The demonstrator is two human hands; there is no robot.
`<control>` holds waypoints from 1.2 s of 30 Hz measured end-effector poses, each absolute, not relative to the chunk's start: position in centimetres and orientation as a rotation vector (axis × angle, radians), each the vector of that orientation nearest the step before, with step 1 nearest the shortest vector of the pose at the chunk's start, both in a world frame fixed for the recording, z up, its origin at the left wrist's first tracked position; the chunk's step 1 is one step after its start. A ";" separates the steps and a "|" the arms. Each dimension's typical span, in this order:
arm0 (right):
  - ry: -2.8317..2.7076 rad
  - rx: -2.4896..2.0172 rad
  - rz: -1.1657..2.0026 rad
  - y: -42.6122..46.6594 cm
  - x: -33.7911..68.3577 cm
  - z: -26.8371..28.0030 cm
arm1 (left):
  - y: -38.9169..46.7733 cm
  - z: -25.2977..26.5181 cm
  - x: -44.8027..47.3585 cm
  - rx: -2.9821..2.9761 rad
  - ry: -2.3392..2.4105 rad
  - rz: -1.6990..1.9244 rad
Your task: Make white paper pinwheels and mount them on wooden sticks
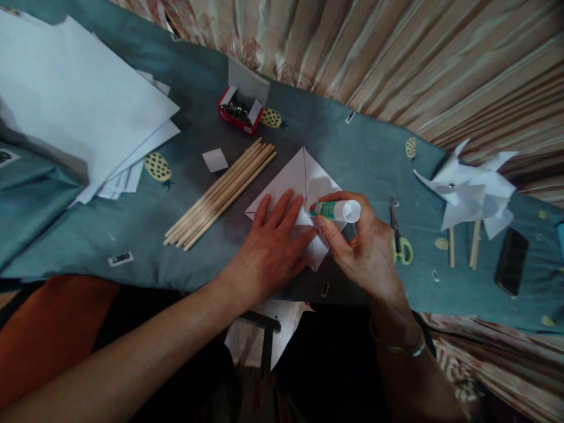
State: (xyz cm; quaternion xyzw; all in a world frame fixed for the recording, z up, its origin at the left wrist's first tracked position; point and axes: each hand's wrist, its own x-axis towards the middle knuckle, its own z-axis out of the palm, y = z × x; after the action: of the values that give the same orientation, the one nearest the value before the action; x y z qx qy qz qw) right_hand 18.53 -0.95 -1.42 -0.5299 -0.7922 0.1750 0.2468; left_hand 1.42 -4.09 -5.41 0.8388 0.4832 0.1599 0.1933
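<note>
A white paper square [287,183] lies turned like a diamond on the cloth, with dark lines running from its corners toward the middle. My left hand [274,249] rests flat on its left part, fingers spread. In my right hand [368,247] is a green and white glue stick [326,210], held almost level. Its far end is close to the middle of the paper; whether it touches there I cannot tell. The right part of the paper is partly hidden by my right hand.
Wooden sticks [222,197], a small paper piece [215,160] and a red box of pins [240,111] lie left of the paper. Further left are stacked sheets [88,88]. On the right are scissors [400,241], paper pinwheels [471,188] and a phone [512,261].
</note>
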 end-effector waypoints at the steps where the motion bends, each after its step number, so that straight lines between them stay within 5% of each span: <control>1: -2.163 -1.447 0.477 -1.0 18.5 -1.4 | -4.1 -5.4 1.4 2.355 1.352 0.444; 36: -2.171 -1.494 0.501 -1.4 18.4 -1.5 | -4.0 -5.5 1.4 2.388 1.349 0.412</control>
State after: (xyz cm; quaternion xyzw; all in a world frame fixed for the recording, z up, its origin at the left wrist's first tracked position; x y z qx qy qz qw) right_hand 18.37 -1.39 -1.54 -0.5424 -0.7880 0.1820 0.2274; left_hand 1.43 -3.99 -5.46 0.8465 0.4781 0.1461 0.1830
